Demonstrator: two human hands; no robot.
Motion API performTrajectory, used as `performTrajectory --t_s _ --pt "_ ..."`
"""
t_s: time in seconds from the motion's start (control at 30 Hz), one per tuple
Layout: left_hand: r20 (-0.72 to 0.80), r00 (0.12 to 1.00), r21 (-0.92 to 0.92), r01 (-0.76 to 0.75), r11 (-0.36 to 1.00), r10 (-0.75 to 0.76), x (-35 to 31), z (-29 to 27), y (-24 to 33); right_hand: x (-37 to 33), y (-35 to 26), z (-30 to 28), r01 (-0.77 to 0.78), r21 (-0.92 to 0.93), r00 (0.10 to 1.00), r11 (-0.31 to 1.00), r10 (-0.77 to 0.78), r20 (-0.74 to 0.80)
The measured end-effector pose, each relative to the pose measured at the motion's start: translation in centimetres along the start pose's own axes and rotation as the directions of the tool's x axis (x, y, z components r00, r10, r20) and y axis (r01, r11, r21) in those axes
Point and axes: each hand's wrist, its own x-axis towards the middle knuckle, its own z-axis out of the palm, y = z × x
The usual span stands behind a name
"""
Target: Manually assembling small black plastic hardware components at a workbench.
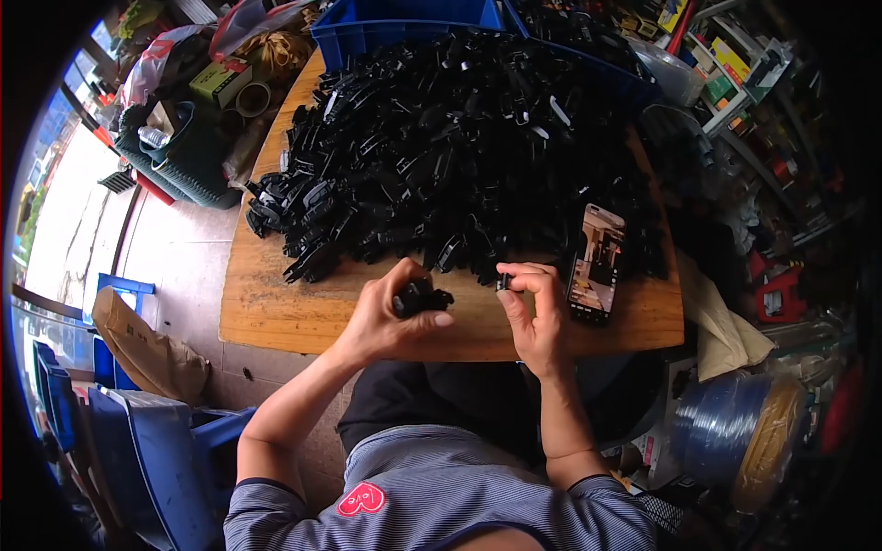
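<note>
My left hand is closed around a black plastic part, whose end sticks out past the thumb and fingertips. Its exact kind is not clear. To the right, my right hand pinches a small dark piece between thumb and fingertips, apart from the left hand. Both hands are above the near part of the wooden table. Just beyond them spreads a large heap of similar black plastic parts. A smartphone with a lit screen lies close to my right hand.
Blue plastic crates stand behind the heap. A crowded shelf is at the far right, above a wrapped blue roll. On the left are a dark green basket, a brown paper sack and a blue plastic stool.
</note>
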Motion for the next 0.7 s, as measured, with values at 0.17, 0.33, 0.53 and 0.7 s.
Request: performTrajectory --t_s 0.17,0.33,0.53,0.7 --pt "-0.007 0.994 -0.255 0.105 0.961 -0.111 0.8 2.7 -0.9 -0.8 -1.0 1.3 -0.224 0.578 0.957 0.784 0.289 -0.02" --pt "0.115 0.961 -0.513 0.275 0.813 -0.252 0.6 3.5 -0.1 -0.2 -1.6 1.5 -0.369 0.686 0.883 0.627 0.467 0.048" --pt "0.125 0.962 -0.474 0.272 0.837 -0.242 0.3 2.9 -0.2 -0.4 -1.2 0.5 -0.312 0.228 0.943 0.923 0.33 -0.046" --pt "0.13 0.957 -0.486 0.288 0.825 -0.258 -0.1 2.6 -0.5 -1.1 -0.8 -0.9 -0.101 -0.291 0.988 0.952 0.13 0.084"
